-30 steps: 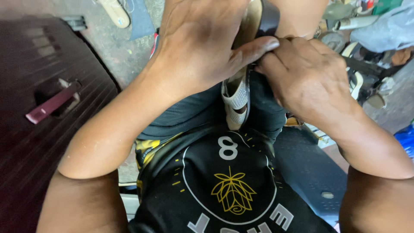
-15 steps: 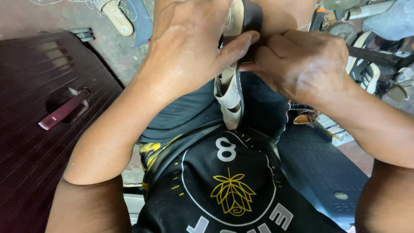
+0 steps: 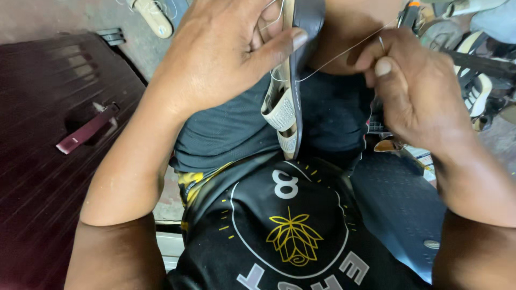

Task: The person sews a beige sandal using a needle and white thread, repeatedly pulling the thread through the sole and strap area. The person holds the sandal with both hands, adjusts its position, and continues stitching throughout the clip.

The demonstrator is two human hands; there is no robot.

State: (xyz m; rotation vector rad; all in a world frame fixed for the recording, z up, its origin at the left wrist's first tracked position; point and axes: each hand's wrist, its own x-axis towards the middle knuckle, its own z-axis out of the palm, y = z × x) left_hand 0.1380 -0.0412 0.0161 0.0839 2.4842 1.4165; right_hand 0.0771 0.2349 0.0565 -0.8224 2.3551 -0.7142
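Head view: the left hand (image 3: 226,59) clenches one dark-soled sandal with white woven straps (image 3: 287,115) upright over the lap, while the right hand's (image 3: 419,91) fingers pinch one thin pale thread (image 3: 344,52) drawn taut from the sole; stitching looks partway done, more apparently left

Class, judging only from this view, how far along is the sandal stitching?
Done: thread already runs from the sandal edge. In hand: left hand grips the sandal; right hand pulls the thread taut. Left: how much seam remains cannot be seen.
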